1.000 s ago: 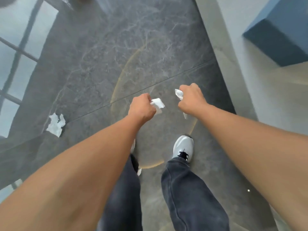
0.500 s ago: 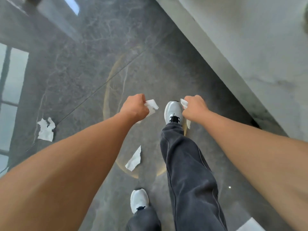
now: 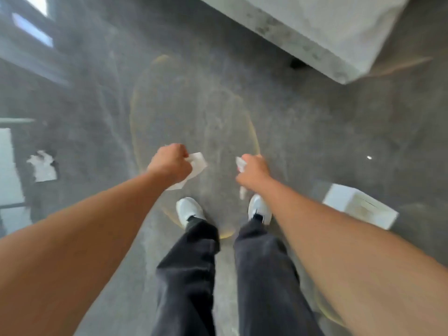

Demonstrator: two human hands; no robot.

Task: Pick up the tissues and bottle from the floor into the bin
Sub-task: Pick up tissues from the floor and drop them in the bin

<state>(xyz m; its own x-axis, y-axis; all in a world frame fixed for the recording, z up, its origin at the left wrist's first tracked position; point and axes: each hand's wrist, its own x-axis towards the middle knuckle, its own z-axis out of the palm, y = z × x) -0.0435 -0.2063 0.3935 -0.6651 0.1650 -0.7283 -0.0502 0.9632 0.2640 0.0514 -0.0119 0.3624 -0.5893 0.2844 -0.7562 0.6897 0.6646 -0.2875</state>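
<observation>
We stand on a dark grey marbled floor (image 3: 303,141) with a faint yellow ring, a pale stone ledge (image 3: 315,27) ahead and a white box (image 3: 358,206) at right. Our left hand (image 3: 171,163) is fisted around a white tissue (image 3: 197,162); our right hand (image 3: 254,169) grips another tissue (image 3: 240,163). A third crumpled tissue (image 3: 43,166) lies on the floor, far left.

A crumpled tissue (image 3: 43,166) lay on the floor (image 3: 315,141) far to my left. A box (image 3: 358,204) sat to my right, a counter (image 3: 315,27) ahead.
</observation>
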